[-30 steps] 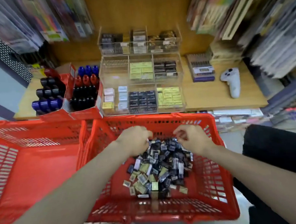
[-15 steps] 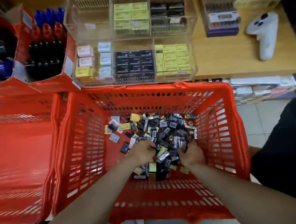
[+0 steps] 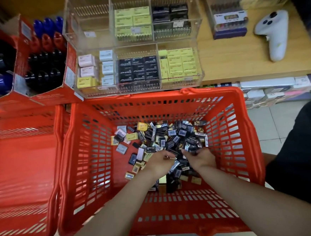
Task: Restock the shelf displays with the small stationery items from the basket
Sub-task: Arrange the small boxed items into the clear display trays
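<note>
Both hands reach into the red basket (image 3: 244,130), down in the heap of small boxes (image 3: 172,138). The left hand (image 3: 158,162) and right hand (image 3: 199,158) have curled fingers among the boxes; whether either grips one I cannot tell. The clear display (image 3: 135,45) sits on the shelf (image 3: 239,60) just beyond.
</note>
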